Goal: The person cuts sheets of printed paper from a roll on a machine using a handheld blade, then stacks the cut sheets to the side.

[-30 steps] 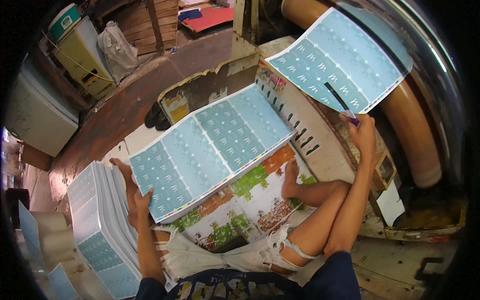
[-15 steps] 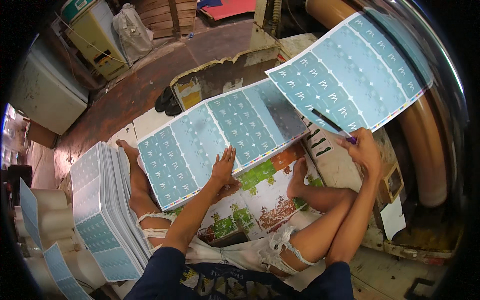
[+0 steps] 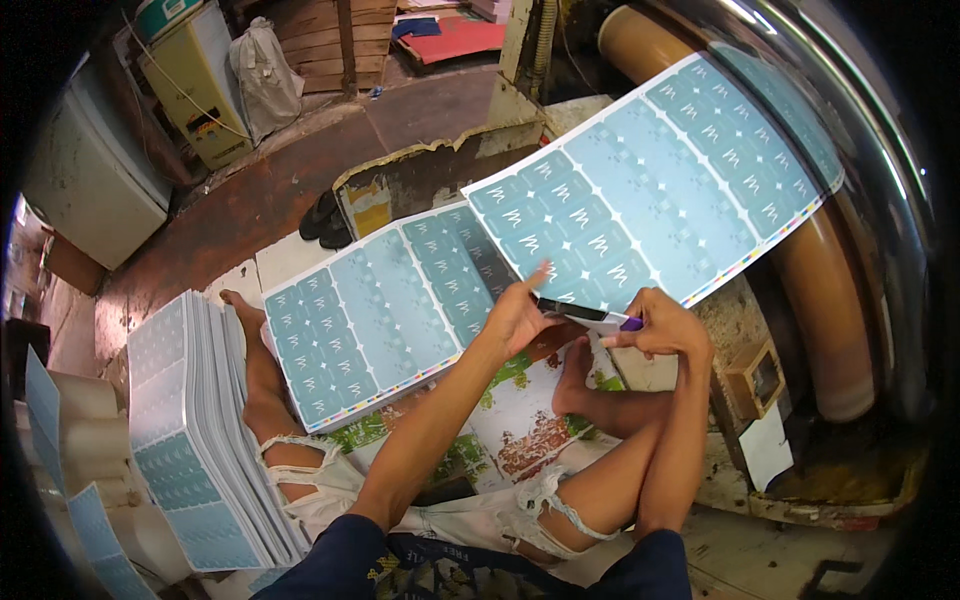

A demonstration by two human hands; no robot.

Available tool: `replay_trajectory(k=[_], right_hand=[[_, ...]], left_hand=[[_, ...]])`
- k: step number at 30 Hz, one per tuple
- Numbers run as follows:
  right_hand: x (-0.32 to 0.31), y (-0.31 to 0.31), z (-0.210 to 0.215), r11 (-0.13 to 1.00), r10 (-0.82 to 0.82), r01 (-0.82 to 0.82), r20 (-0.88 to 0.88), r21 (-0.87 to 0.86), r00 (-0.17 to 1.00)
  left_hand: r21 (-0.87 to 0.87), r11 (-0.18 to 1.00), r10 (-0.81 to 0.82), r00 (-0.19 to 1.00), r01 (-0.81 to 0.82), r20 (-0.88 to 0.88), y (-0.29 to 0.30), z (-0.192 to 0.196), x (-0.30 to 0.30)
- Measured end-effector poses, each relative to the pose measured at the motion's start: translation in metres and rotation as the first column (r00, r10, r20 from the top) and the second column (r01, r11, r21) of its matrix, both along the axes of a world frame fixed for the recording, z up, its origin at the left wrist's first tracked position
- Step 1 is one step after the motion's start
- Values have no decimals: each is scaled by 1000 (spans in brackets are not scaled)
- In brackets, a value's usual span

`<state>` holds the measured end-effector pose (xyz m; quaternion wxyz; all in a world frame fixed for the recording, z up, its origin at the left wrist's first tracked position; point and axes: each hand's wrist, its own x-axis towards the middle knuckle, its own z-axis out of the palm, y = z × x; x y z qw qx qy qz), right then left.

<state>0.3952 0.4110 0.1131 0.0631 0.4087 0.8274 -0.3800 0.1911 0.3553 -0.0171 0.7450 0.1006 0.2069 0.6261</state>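
My right hand (image 3: 658, 328) holds up a large teal printed sheet (image 3: 660, 170) by its lower edge, with a black marker with a purple end (image 3: 588, 313) pinched in the same hand. The fingers of my left hand (image 3: 520, 315) are spread, and its fingertips rest against the lower left corner of that raised sheet. A second teal printed sheet (image 3: 385, 315) lies flat over my left knee, just left of my left hand. My bare feet rest on a colourful printed sheet (image 3: 520, 430) on the floor.
A thick stack of the same teal sheets (image 3: 195, 430) stands at my left. A big metal roller (image 3: 850, 330) and machine frame are on the right. A pair of dark sandals (image 3: 325, 218) lies beyond the flat sheet. White and yellow cabinets (image 3: 195, 80) stand far left.
My left hand left the stack, crossed the flat sheet and reached the raised sheet's lower corner. The raised sheet now sits lower and nearer the flat one.
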Motion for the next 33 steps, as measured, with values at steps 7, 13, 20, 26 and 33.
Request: replay_trajectory(k=[7,13,20,26,33], right_hand=[[23,2,-13,974,-211,179,-274,-136,938],[51,29,-13,766,-433,625,-597,150,675],[77,45,-13,407,-518,913,-826,-13,220],[97,42,-9,193,-468,979,-883,-70,29],[116,62,-31,226,-385,953,-917,-202,-103]], left_hand=[[26,994,109,958,-106,-265,-39,-39,-18],[19,994,106,890,-109,-443,-75,-19,-42],[-59,993,41,770,-101,-637,-95,-95,-70],[-90,991,26,792,-102,-611,-112,-93,-73],[-146,972,45,756,-185,-653,-133,-81,-87]])
